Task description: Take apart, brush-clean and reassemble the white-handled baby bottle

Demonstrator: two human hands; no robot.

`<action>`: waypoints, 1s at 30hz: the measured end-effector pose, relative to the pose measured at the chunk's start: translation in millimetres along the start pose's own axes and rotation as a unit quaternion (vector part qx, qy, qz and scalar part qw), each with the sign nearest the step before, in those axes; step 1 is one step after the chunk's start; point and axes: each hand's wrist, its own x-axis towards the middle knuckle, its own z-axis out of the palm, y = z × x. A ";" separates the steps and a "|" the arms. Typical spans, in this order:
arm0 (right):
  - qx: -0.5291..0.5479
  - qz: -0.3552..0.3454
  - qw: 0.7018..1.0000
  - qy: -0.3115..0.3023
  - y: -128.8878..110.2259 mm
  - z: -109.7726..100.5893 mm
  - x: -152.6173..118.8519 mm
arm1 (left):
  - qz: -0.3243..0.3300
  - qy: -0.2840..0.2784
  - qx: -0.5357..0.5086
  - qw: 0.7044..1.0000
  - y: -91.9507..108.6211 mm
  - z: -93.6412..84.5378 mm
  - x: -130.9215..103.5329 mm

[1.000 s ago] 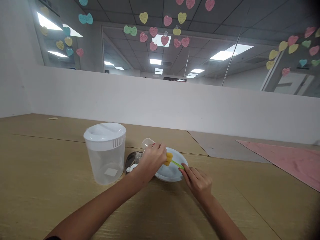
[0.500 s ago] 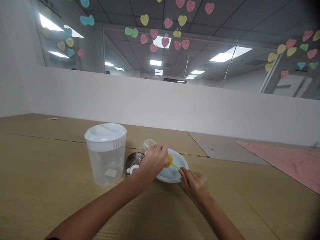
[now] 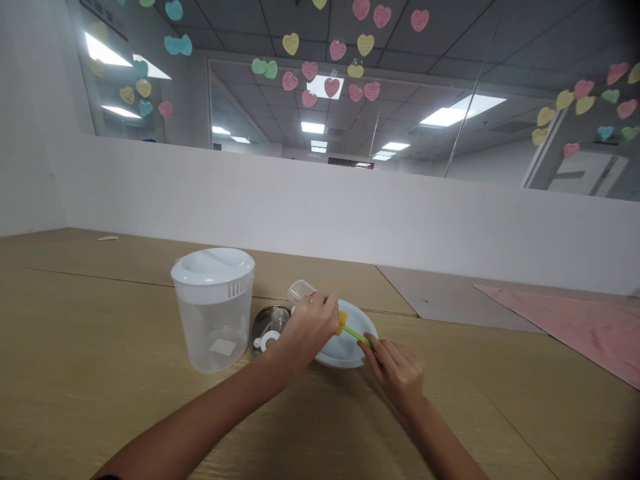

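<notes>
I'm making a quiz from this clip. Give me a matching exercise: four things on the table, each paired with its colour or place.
Things:
1. sponge
2. brush handle
3. cloth
4. lidded tub

Descriptions:
A. pink, far right on the table
B. yellow, at the bottle mouth
C. clear with a white lid, at the left
D. green, in the right hand's fingers

Pairs: 1-B, 2-D, 3-A, 4-C

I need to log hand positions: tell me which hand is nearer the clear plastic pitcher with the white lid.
Left. The left hand holds a small clear bottle just right of the clear plastic pitcher with the white lid; the right hand is farther right, gripping a green-handled yellow sponge brush.
</notes>
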 end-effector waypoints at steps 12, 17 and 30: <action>0.037 -0.032 0.998 -0.026 2.7 9.2 -9.0 | 0.018 0.022 0.012 1.000 4.8 -5.0 -2.9; 0.028 -0.035 0.999 -0.023 3.6 7.4 -6.7 | 0.011 -0.023 -0.031 0.999 -3.7 -11.7 -3.1; -0.012 -0.016 0.999 -0.043 5.7 6.8 -5.1 | -0.057 -0.080 -0.099 0.990 -54.2 -34.9 -8.1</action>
